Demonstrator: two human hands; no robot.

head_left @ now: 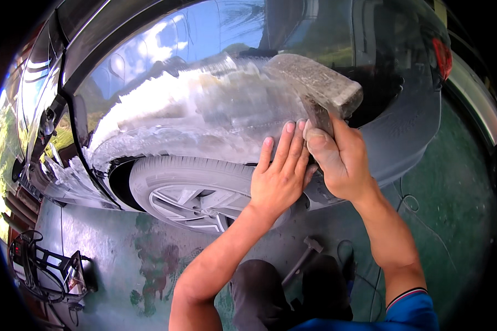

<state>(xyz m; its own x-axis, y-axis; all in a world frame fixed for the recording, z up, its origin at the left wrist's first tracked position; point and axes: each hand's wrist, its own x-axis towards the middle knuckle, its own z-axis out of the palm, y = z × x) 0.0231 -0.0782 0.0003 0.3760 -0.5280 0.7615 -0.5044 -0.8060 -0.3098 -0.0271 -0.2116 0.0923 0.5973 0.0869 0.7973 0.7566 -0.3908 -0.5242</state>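
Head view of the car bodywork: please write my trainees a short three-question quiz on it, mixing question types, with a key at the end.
1. Multiple choice: Which hand holds the block-headed tool? A, left; B, right; C, neither.
2. True or false: The left hand is clenched into a fist.
3. Fill in the blank: In this view, just below the whitish patch on the dark car is a ____.

Key:
1: B, the right hand.
2: False; it is stretched out flat.
3: wheel.
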